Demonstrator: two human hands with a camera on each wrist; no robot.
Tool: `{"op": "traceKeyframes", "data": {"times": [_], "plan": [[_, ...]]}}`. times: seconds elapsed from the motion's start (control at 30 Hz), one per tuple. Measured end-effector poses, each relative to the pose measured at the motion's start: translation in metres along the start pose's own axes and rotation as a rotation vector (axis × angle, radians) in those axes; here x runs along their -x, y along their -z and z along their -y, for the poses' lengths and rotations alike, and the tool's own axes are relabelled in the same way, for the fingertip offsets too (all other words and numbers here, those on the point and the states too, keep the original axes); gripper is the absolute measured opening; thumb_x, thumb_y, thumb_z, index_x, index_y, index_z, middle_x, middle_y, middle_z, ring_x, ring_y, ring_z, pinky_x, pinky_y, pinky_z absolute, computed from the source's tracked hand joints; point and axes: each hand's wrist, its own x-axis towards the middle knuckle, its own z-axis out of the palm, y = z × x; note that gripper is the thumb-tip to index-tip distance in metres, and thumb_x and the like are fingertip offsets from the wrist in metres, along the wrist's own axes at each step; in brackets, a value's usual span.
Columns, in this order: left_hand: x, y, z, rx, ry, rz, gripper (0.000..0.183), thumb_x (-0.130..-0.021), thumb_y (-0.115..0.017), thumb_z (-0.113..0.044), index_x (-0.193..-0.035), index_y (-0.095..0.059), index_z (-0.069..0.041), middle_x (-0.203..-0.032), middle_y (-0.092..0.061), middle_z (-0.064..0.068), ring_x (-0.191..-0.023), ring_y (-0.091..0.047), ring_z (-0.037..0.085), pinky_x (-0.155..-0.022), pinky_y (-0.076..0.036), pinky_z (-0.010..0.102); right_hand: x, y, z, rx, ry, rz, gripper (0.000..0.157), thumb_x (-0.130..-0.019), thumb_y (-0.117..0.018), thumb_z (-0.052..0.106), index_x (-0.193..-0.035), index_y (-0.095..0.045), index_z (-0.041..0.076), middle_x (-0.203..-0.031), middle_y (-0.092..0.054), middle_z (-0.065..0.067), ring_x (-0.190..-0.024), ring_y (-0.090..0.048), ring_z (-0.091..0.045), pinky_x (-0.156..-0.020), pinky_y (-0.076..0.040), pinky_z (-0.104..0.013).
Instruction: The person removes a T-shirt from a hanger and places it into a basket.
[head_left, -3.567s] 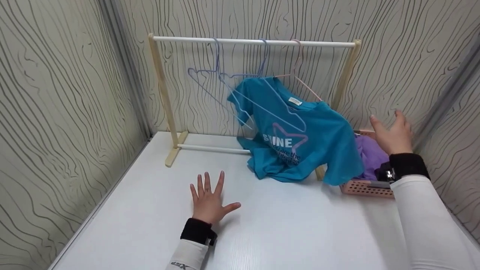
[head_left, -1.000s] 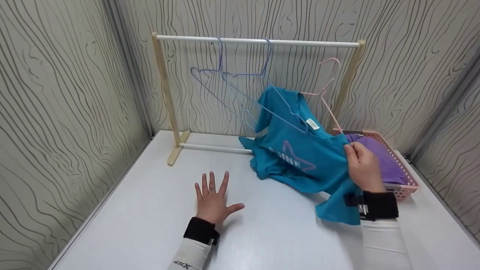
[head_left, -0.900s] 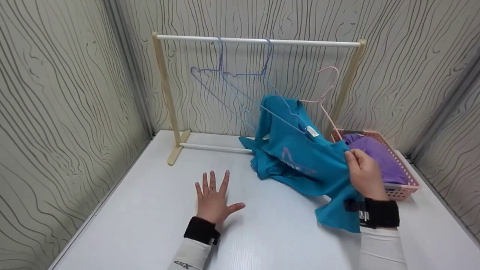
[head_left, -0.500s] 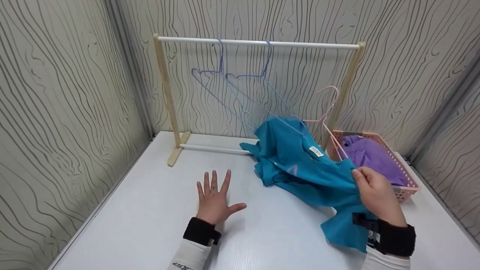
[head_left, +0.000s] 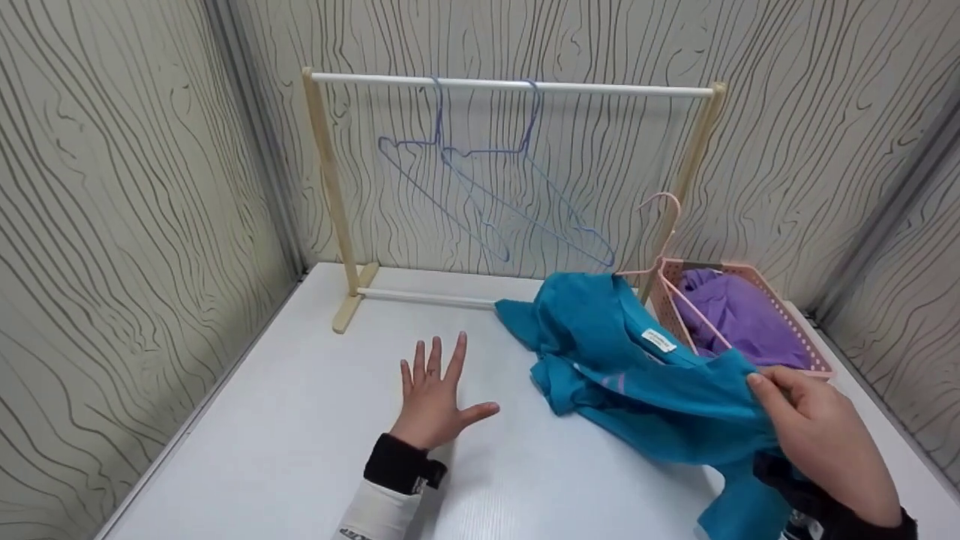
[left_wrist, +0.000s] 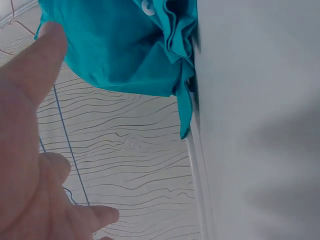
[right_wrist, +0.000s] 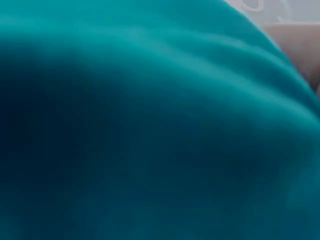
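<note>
A teal T-shirt [head_left: 667,405] hangs crumpled on a pink hanger [head_left: 673,251] whose hook stands free of any rod. My right hand [head_left: 829,435] pinches the shirt's shoulder, with the hanger's arm running into the cloth there. The shirt's lower part bunches on the white table, and its neck label faces up. In the right wrist view the blurred teal cloth fills nearly everything. My left hand [head_left: 435,401] is over the table left of the shirt, fingers spread, holding nothing. In the left wrist view its fingers [left_wrist: 37,65] overlap the shirt's edge.
Behind stands a small clothes rack with a white rod [head_left: 480,82] and wooden legs. Two blue-purple hangers [head_left: 435,142] hang from it without clothes. At the right, a pink basket [head_left: 765,289] holds purple cloth [head_left: 742,322]. Patterned wall panels [head_left: 135,187] close in the table.
The right hand took hold of the shirt's shoulder. The pink hanger came off the rod, and shirt and hanger moved down, right and nearer. The left hand barely shifted.
</note>
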Motion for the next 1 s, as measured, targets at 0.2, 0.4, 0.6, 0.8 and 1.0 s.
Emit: {"op": "traceKeyframes", "data": {"times": [0.2,0.4,0.6,0.8,1.0], "plan": [[0.0,0.008,-0.009,0.116,-0.007,0.035,0.112,-0.085,-0.075,-0.062,-0.167,-0.011,-0.019,-0.172,-0.008,0.024,-0.159,0.001,0.049,-0.123,0.003,0.072,0.008,-0.002,0.01,-0.017,0.056,0.013,0.032,-0.111,-0.045,0.028,-0.095,-0.062,0.005,-0.07,-0.035,0.0,-0.062,-0.039,-0.011,-0.053,-0.028,-0.029],[-0.002,0.014,-0.011,0.186,-0.017,0.005,0.108,-0.089,-0.074,-0.056,-0.167,-0.01,-0.017,-0.173,-0.01,0.023,-0.159,-0.003,0.047,-0.125,-0.001,0.07,0.003,-0.014,0.021,-0.147,0.251,0.024,0.021,-0.106,-0.057,0.015,-0.085,-0.061,0.011,-0.07,-0.033,0.007,-0.06,-0.04,-0.008,-0.051,-0.03,-0.027],[-0.005,0.02,-0.006,0.237,-0.05,-0.178,0.086,-0.096,-0.068,-0.045,-0.163,-0.026,-0.01,-0.169,-0.025,0.024,-0.158,-0.012,0.048,-0.123,-0.001,0.072,-0.009,-0.028,0.028,-0.249,0.416,0.084,0.015,-0.102,-0.062,0.008,-0.093,-0.071,0.017,-0.076,-0.049,0.01,-0.073,-0.049,-0.007,-0.059,-0.037,-0.025],[-0.004,0.03,0.011,0.125,-0.164,-0.365,0.03,-0.096,-0.069,-0.041,-0.102,-0.072,-0.011,-0.103,-0.069,0.009,-0.11,-0.061,0.027,-0.118,-0.032,0.063,-0.02,-0.037,0.025,-0.384,0.531,0.095,0.02,-0.098,-0.062,-0.002,-0.093,-0.075,0.013,-0.078,-0.058,0.012,-0.073,-0.053,-0.009,-0.061,-0.041,-0.025],[-0.004,0.04,0.025,0.014,-0.343,-0.507,0.055,-0.092,-0.062,-0.055,-0.063,-0.042,-0.013,-0.063,-0.026,-0.009,-0.058,-0.028,0.001,-0.057,-0.021,0.017,-0.043,-0.051,0.007,-0.482,0.568,0.152,0.022,-0.097,-0.06,-0.005,-0.089,-0.073,0.01,-0.077,-0.057,0.012,-0.071,-0.053,-0.009,-0.06,-0.038,-0.026]]}}
